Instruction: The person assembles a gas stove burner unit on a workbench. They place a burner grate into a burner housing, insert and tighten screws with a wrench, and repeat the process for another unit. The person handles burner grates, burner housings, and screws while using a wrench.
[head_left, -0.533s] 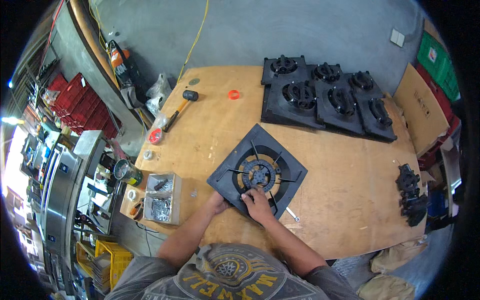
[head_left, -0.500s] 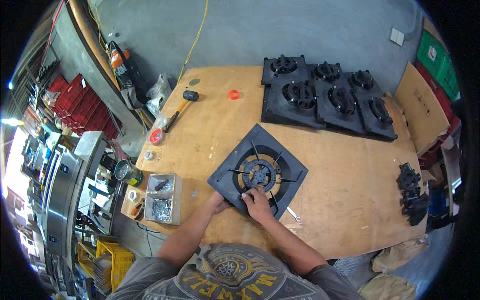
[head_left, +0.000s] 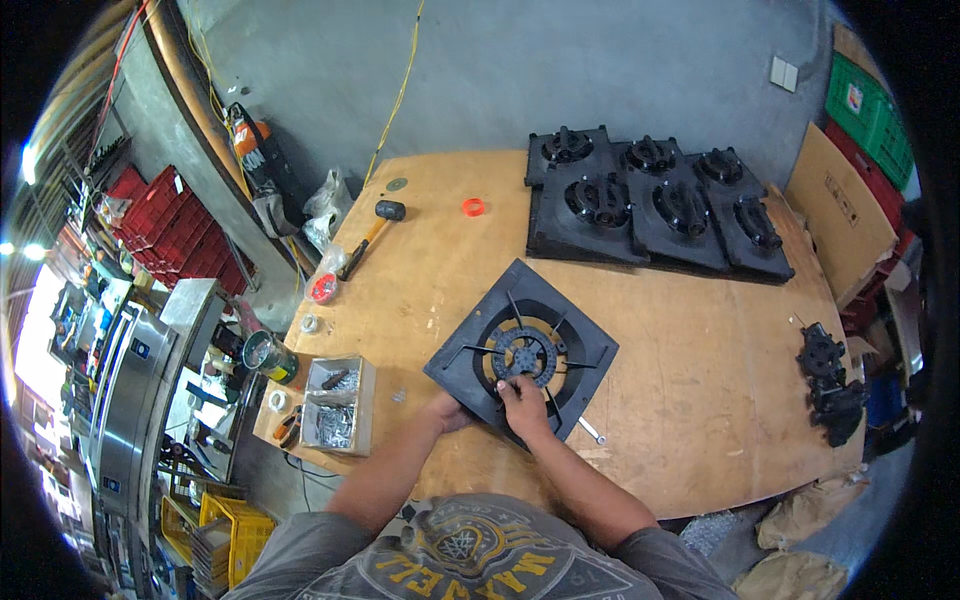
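Note:
A square black gas stove top (head_left: 590,345) lies turned cornerwise on the table in front of me, with pot-support arms around its round opening. Inside the opening sits a black ring burner (head_left: 524,357). My left hand (head_left: 450,411) reaches in at the near left edge, its fingers hidden beneath the plate. Over the near side of the opening, my right hand (head_left: 523,406) has thumb and fingers pinched together by the burner's near rim; what is between them is too small to make out. Partly under the near right edge lies a wrench (head_left: 593,431).
Several black stove tops (head_left: 640,210) are stacked at the back right. Burner parts (head_left: 828,385) lie at the right edge. On the left are a rubber mallet (head_left: 374,236), a divided box of screws (head_left: 335,405), a can (head_left: 270,356) and pliers (head_left: 288,425). An orange ring (head_left: 473,207) lies farther back.
The view has shifted slightly, so everything sits a little lower. My right hand stays pinched by the burner, its fingers slightly more bunched. My left hand remains at the plate's edge.

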